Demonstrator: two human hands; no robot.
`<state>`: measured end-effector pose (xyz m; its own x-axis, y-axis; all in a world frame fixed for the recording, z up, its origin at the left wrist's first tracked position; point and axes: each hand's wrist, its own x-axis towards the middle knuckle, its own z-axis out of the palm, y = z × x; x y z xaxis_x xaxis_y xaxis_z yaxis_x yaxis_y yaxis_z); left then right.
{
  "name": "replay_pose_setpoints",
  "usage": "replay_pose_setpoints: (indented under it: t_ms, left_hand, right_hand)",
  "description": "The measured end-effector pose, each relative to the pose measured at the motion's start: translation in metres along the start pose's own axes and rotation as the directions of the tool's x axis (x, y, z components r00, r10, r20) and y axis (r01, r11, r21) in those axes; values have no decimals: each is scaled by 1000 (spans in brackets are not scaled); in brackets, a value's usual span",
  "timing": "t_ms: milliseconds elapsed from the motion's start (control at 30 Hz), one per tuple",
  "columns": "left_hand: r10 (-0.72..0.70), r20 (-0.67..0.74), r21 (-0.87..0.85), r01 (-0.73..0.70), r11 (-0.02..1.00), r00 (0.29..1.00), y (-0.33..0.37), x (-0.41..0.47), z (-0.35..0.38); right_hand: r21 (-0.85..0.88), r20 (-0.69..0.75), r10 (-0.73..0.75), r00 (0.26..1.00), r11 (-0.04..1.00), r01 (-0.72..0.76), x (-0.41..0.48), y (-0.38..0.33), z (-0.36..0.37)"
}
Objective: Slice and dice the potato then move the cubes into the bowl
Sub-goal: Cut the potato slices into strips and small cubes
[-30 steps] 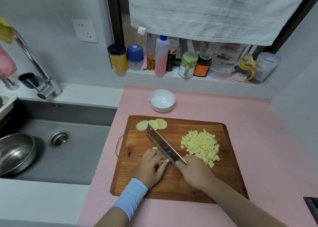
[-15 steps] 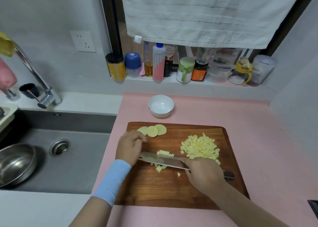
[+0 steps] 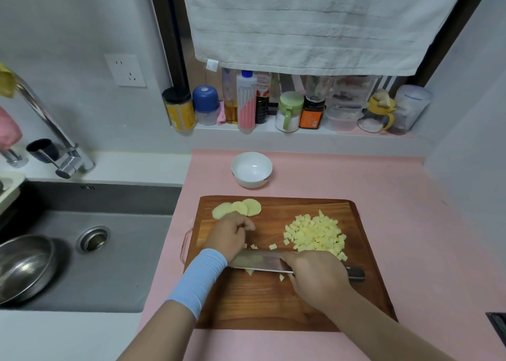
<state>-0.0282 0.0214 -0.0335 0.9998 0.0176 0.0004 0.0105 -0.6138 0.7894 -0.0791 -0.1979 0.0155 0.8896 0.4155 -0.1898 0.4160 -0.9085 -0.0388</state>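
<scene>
Two hands work: right hand (image 3: pixel 315 274) grips knife (image 3: pixel 260 260), left hand (image 3: pixel 231 236) curled loosely.

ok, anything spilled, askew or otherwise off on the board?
Nothing spilled off the cutting board. A few stray cubes lie apart from the main pile, near the knife. Three slices remain uncut; the bowl is upright and empty.

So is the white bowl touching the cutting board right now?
Apart. The head view shows a strip of pink counter between the white bowl and the cutting board's far edge.
</scene>
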Motion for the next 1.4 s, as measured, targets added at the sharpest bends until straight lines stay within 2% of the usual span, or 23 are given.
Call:
replay_pose_setpoints:
  t_ms: [33, 100, 133, 167, 233, 300, 333, 400, 500, 567, 633, 733, 800, 900, 1067, 1200, 1333, 1400]
  left_hand:
    - [-48, -145, -53, 41, 998, 988, -5, -2, -6]
    - [-169, -406, -145, 119, 982, 898, -16, -11, -15]
    - [-241, -473, -180, 174, 968, 847, -22, -16, -18]
    - [-305, -484, -181, 247, 952, 820, -27, -21, -19]
    - [-368, -337, -43, 376, 926, 867, -38, -29, -8]
    - [-372, -113, 186, 387, 903, 921, -38, -36, 11]
    - [-369, -47, 258, 368, 893, 928, -35, -37, 22]
    - [-384, 28, 237, 367, 900, 923, -20, -37, 43]
    - [-415, 146, 58, 411, 910, 898, 5, -31, 63]
    - [-436, 161, -60, 449, 891, 886, 10, -26, 64]
    - [-419, 83, -79, 425, 902, 904, 6, -27, 52]
    - [-373, -83, 155, 381, 911, 924, -9, -39, 33]
    - [-417, -19, 273, 406, 872, 909, -12, -51, 33]
    - [-417, 141, 353, 348, 869, 898, -4, -55, 56]
    - [-429, 84, 320, 383, 866, 899, 16, -24, 94]
    - [-351, 152, 395, 269, 878, 924, 28, 2, 123]
    - [-257, 188, 296, 195, 935, 948, 37, 21, 135]
    - [-258, 210, 276, 196, 941, 943, 47, 24, 124]
  right_hand:
    - [8, -5, 5, 1000, 1000, -5, -1, 2, 0]
    - [53, -16, 36, 999, 998, -35, -3, 7, 1]
    - [85, -19, 63, 998, 995, -61, -4, 9, 2]
    - [119, -20, 94, 995, 989, -91, -3, 11, 3]
    - [216, 0, 166, 986, 963, -162, -2, 15, 5]
    - [329, 46, 247, 968, 911, -248, -2, 17, 7]
    - [373, 70, 280, 958, 883, -285, -2, 17, 8]
    - [431, 107, 329, 938, 835, -342, -2, 18, 8]
    - [512, 135, 377, 916, 765, -390, -5, 17, 8]
    - [559, 142, 393, 909, 726, -401, -8, 17, 8]
    - [591, 143, 396, 907, 701, -399, -11, 15, 8]
    - [637, 157, 385, 910, 664, -391, -15, 11, 11]
    - [642, 165, 386, 908, 656, -396, -17, 7, 13]
    - [632, 159, 397, 904, 662, -402, -18, 4, 14]
    - [619, 138, 442, 887, 660, -425, -25, 22, 9]
    - [645, 108, 497, 861, 623, -441, -30, 47, 7]
    - [661, 96, 537, 838, 595, -458, -33, 70, 5]
    - [667, 101, 544, 833, 584, -462, -34, 78, 4]
